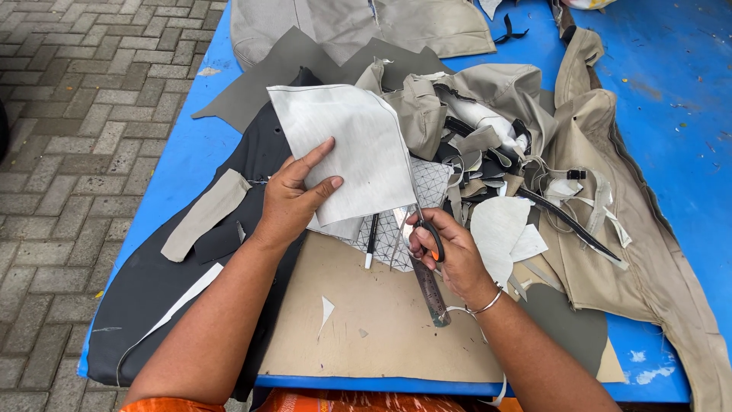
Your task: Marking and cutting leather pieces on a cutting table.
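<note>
While the left hand (293, 200) holds up the white fabric piece (347, 156), thumb lying across its lower edge and fingers tucked behind so that the sheet is pinched flat, the right hand (450, 252) sits just to the right of that piece's lower right corner, fingers curled through the dark handles of the scissors (422, 221); the blades run up and away from the person along the fabric's right edge, though whether they are parted or closed cannot be told, since the sheet and the clutter behind blur them. The fabric piece stands tilted, its long side running from the lower right toward the upper left, so the edge under the scissors lies nearer the right hand than the left; the left hand grips the opposite, lower left side. Below the fabric piece lies a brown board (366, 320), and a metal ruler (428, 286) rests on it, just under the right hand; a black pen (371, 240) lies just below the fabric. Left of the fabric piece spreads a black sheet (152, 282); right of it, a heap of beige covers (534, 114) on the blue table (671, 99).
</note>
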